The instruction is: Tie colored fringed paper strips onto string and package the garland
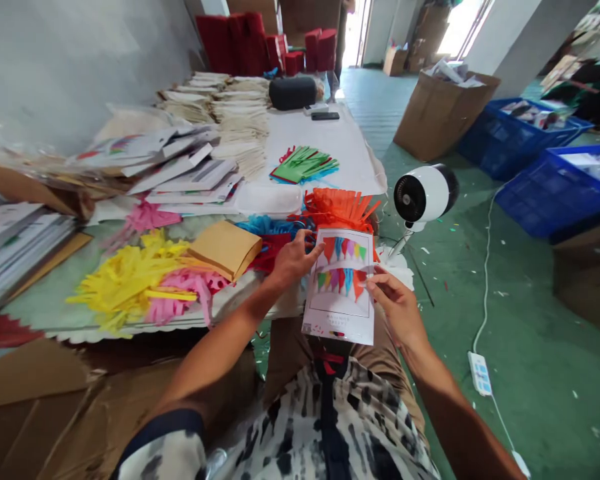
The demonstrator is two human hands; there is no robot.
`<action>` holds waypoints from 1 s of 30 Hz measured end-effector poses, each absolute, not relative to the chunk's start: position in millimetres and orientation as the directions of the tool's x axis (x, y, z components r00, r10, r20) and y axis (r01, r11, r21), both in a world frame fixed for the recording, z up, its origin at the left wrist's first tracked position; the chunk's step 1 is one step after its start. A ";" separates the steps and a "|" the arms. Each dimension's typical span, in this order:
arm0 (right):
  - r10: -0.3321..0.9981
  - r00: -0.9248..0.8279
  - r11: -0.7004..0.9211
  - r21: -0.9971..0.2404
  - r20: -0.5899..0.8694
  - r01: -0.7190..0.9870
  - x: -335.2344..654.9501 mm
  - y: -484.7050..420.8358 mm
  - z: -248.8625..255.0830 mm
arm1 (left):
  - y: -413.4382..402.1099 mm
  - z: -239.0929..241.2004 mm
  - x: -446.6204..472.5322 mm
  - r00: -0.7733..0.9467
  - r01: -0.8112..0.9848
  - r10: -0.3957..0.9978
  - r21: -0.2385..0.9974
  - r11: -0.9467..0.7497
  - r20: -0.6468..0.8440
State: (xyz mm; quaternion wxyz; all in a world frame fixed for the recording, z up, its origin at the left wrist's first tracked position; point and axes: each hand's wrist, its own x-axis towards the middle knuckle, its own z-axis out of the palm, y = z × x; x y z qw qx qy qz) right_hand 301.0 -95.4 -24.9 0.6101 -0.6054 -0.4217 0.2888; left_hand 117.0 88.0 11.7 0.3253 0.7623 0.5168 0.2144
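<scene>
A white printed card [340,313] showing rows of coloured pennants stands tilted over my lap at the table's near edge. My left hand [294,257] pinches its upper left corner, fingers closed on it. My right hand [397,308] grips its right edge with thumb and fingers closed. Behind the card lies a bunch of orange paper tassels [341,208], with blue tassels [267,225] and a red piece beside my left hand. A tan envelope packet [225,248] rests left of that hand.
Yellow tassels [125,277] and pink tassels [173,303] lie at the near left. Green and red tassels [304,165] sit on the white sheet further back. A small white fan [425,195] stands right of the table. Cardboard box [443,110], blue crates [555,190] and a power strip [480,373] occupy the green floor.
</scene>
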 end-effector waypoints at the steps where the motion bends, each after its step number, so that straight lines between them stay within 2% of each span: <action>1: 0.861 0.490 0.094 -0.990 0.134 0.107 299.3 -95.1 -24.4 | 87.5 6.8 121.2 0.350 0.603 0.936 0.773 -0.200 -0.031; 3: 0.853 0.516 0.083 -0.996 0.078 0.012 296.4 -97.4 -22.2 | 82.7 2.9 123.8 0.331 0.434 0.943 0.894 -0.110 -0.045; 5: 0.859 0.504 0.098 -0.995 0.088 0.007 296.0 -103.9 -17.4 | 68.0 8.4 119.8 0.366 0.200 0.930 0.978 -0.063 -0.015; 8: 0.867 0.480 0.131 -0.990 0.137 0.046 301.8 -120.7 -3.8 | 28.0 26.8 104.9 0.483 -0.026 0.874 0.999 -0.040 0.048; 10: 0.881 0.431 0.163 -0.981 0.195 0.109 307.9 -134.4 8.2 | -2.0 35.2 91.8 0.571 -0.040 0.820 0.999 -0.017 0.037; 12: 0.928 0.299 0.167 -0.966 0.221 0.195 311.8 -147.5 19.3 | -26.3 35.3 77.9 0.627 -0.039 0.779 0.999 0.023 0.007; 15: 0.983 0.102 0.115 -0.943 0.153 0.312 307.9 -162.9 25.9 | -45.7 26.8 58.0 0.646 -0.033 0.763 0.997 0.065 -0.028; 19: 0.997 -0.002 0.069 -0.950 0.072 0.306 288.6 -175.7 16.1 | -48.9 27.2 43.0 0.607 0.081 0.794 0.993 -0.091 0.024; 23: 1.000 -0.011 0.023 -0.957 0.020 0.288 273.9 -183.2 6.1 | -51.1 37.0 47.2 0.705 0.167 0.704 0.944 -0.283 0.086; 27: 1.000 0.005 0.000 -0.966 0.002 0.257 269.8 -191.7 -0.5 | -61.7 33.1 54.6 0.721 0.160 0.691 0.960 -0.229 0.045; 30: 0.991 0.079 0.080 -0.945 0.111 0.317 266.4 -201.3 -10.4 | -68.4 26.2 56.7 0.671 0.120 0.740 0.980 -0.160 0.038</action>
